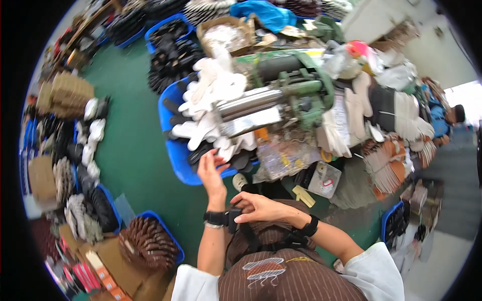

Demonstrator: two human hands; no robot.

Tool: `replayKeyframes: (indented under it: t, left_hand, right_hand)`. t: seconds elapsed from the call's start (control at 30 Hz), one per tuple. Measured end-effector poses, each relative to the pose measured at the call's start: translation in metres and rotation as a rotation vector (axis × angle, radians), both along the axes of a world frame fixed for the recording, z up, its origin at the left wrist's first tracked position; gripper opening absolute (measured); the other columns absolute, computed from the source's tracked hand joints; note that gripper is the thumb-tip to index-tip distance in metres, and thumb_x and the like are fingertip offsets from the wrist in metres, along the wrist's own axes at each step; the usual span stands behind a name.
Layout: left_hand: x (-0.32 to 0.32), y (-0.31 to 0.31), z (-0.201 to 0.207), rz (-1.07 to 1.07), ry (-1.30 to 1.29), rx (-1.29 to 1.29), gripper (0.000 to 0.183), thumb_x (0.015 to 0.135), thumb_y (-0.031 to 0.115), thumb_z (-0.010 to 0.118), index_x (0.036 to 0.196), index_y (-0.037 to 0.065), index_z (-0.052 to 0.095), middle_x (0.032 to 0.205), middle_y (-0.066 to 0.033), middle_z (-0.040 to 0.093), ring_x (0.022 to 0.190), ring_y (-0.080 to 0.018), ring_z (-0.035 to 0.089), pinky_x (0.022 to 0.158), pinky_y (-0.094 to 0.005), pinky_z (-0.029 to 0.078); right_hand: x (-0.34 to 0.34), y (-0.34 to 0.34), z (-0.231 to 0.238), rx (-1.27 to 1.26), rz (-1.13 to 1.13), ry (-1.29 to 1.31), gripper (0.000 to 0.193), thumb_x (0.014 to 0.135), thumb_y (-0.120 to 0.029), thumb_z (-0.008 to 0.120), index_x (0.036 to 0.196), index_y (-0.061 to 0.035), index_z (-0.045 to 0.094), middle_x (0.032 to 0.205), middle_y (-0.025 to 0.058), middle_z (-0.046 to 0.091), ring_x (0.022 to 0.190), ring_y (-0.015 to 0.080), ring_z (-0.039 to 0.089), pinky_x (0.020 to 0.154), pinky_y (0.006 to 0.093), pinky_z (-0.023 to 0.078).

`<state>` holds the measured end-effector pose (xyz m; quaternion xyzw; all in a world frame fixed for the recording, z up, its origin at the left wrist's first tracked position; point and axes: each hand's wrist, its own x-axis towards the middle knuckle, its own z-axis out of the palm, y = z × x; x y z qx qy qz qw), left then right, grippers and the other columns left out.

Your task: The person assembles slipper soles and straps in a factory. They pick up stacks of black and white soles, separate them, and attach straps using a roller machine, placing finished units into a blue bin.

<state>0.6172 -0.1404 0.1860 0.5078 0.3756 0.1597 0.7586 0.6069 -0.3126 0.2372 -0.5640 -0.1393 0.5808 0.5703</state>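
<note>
My left hand [211,173] is raised with its fingers apart, holding nothing, near the front of a blue basket [176,159]. White gloves [213,83] are heaped in and over that basket, with dark gloves [201,153] under them. Around the left wrist runs a black strap carrying a small black box-shaped device [233,219]. My right hand [258,206] reaches across and pinches this device between thumb and fingers. Beyond both hands stands a green machine [309,95] with shiny metal rollers [251,104].
Glove stacks [386,163] and plastic bags [396,75] crowd the bench to the right. A clear plastic box [325,179] lies below the machine. Brown gloves [148,243] fill another blue basket at lower left. Cardboard and glove bundles [65,95] line the left side of the green floor [123,110].
</note>
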Motion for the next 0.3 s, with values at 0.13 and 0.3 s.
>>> replayKeyframes:
  t: [0.13,0.3]
  left_hand:
    - [-0.022,0.01,-0.02,-0.197,0.117,0.121,0.028,0.1,0.028,0.052,0.109,0.004,0.063,0.087,-0.0044,0.063,0.079,-0.013,0.062,0.064,-0.0289,0.055]
    - [-0.04,0.021,-0.067,-0.726,0.333,0.779,0.026,0.094,0.024,0.062,0.112,0.005,0.065,0.099,-0.011,0.071,0.084,-0.0214,0.067,0.076,-0.0324,0.054]
  right_hand:
    - [0.059,-0.07,-0.015,-0.149,-0.266,-0.378,0.045,0.086,-0.027,0.073,0.12,-0.0015,0.057,0.109,0.0131,0.067,0.102,0.0203,0.064,0.089,0.0343,0.051]
    - [0.128,-0.213,-0.084,-0.998,-0.69,-1.066,0.069,0.076,-0.026,0.076,0.134,-0.0046,0.045,0.132,0.0205,0.055,0.12,0.0326,0.056,0.101,0.0395,0.044]
